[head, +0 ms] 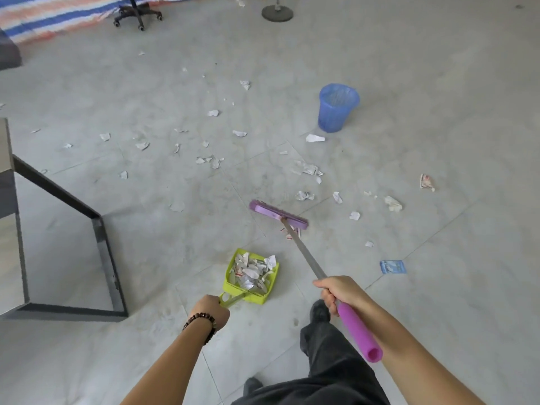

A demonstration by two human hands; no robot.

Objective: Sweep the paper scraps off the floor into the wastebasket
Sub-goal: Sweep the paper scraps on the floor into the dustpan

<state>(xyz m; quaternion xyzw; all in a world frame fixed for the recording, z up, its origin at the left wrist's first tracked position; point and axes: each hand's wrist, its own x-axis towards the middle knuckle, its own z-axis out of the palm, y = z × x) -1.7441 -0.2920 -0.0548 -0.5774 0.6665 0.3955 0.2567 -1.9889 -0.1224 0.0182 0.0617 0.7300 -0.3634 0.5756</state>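
Head view, looking down over the person's arms: the left hand (pixel 211 309), a dark beaded bracelet (pixel 201 324) on its wrist, has its fingers curled tight round the handle of a lime-green plastic dustpan (pixel 271 276). The pan is set on the pale grey tiled floor (pixel 438 287) just ahead of the feet, and its tray is heaped with crumpled white paper scraps (pixel 251 271). The right hand (pixel 340 290) wraps its fingers round the long broom (pixel 304 252) where the bare metal shaft meets the purple foam grip, and the foam end pokes back along the forearm. The broom's flat purple head (pixel 277 214) is down on the tiles beyond the dustpan and a little to its right, apart from it, and a small red-and-white scrap lies just behind the head, under the shaft. More loose scraps are strewn widely: a cluster near the broom head's right end (pixel 304 195), others spread off to the left towards a dark metal-framed table (pixel 99 229), and a few far out to the right. A flat blue packet (pixel 393 266) lies on its own, right of the shaft. The blue plastic wastebasket (pixel 337 108) stands upright with a thin liner over its rim, well beyond the broom head and further right — one folded white scrap lies just beside its base. At the far end of the room I can see the wheeled base of an office chair (pixel 137 14), a blue, white and orange striped tarpaulin (pixel 43 16) and a round grey stand base (pixel 277 12). Below, a dark trouser leg (pixel 327 361) and a dark shoe (pixel 320 309) show between the arms.
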